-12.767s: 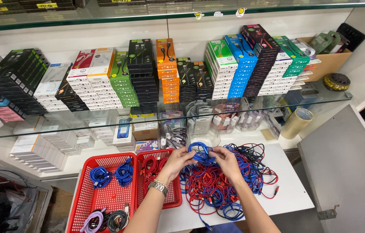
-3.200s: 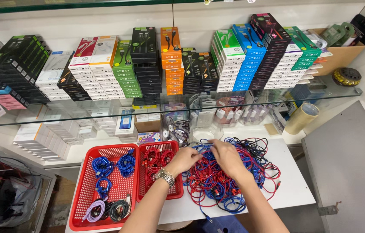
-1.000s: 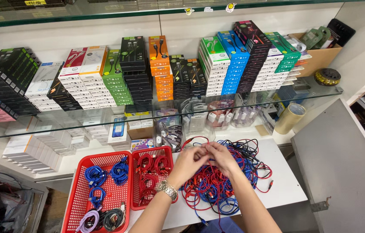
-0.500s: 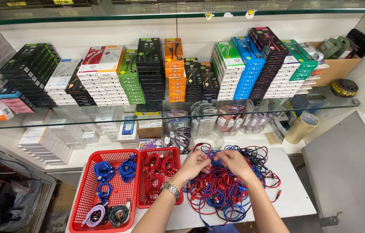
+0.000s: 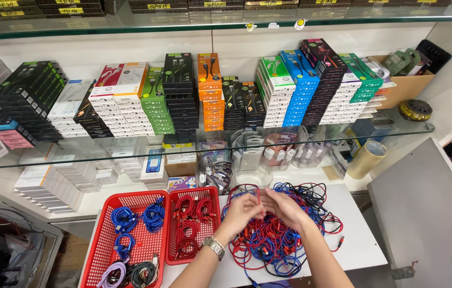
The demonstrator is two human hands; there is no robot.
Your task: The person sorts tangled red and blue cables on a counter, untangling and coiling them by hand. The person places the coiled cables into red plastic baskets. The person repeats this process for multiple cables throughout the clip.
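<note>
Pinching red cable (image 5: 260, 198), both hands (image 5: 243, 209) (image 5: 284, 205) meeting over tangled pile (image 5: 282, 242), fingertips partly hidden

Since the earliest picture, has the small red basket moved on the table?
No. The small red basket lies beside the big red basket, left of the cable pile, as before; only the camera shifted.

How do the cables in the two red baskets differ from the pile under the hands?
The small red basket holds only red cables, wound into separate coils; the large red basket holds coiled blue, purple and dark ones. The pile under the left hand and right hand is loose, red and blue tangled together. All sit on the white table.
</note>
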